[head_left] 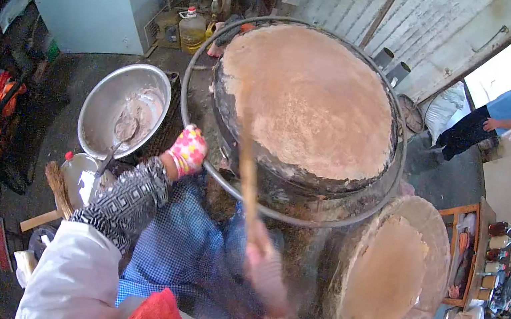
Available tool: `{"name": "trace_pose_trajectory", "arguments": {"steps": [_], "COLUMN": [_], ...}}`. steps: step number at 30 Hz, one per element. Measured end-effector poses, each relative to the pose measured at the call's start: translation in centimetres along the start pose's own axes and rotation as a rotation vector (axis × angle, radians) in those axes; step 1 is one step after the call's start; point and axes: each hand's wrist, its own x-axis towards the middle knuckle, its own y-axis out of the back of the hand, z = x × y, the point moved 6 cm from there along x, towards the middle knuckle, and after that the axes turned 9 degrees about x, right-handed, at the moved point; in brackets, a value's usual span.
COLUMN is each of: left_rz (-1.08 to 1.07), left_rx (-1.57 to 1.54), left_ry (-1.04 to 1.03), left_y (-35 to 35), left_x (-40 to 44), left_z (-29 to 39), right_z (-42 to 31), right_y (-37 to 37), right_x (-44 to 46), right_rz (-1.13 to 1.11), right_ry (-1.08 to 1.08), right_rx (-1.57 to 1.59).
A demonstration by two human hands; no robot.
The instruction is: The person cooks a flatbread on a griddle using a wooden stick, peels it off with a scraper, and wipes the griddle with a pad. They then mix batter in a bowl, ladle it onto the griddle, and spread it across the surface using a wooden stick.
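My right hand point(264, 269), smeared by motion, is closed around a long wooden stick point(248, 165). The stick's far end reaches over a large round griddle point(226, 114), where a wide, thin, pinkish-brown sheet of batter point(313, 95) covers most of the surface. In a pink and yellow patterned glove, my left hand point(188, 150) is curled over the metal ring point(186, 97) that runs around the griddle. To its left stands a steel basin point(94, 107) with thick pinkish batter point(142, 107) and a ladle point(125, 131) in it.
At lower right, a round pale tray point(434, 284) carries a thin brown flatbread point(383, 282). A brush point(58, 187) and a smaller bowl point(83, 181) lie at left. An oil jug point(191, 30) stands behind. Another person point(496, 115) stands near the doorway.
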Motion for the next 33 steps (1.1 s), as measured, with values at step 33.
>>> {"name": "trace_pose_trajectory", "arguments": {"steps": [33], "left_rz": [0.155], "left_rx": [-0.329], "left_ry": [-0.644], "left_y": [11.8], "left_x": [18.5], "left_z": [18.9], "right_z": [3.5], "right_y": [8.6], "right_x": [-7.8], "right_rz": [0.102], "right_ry": [-0.137], "right_rx": [0.396]}}
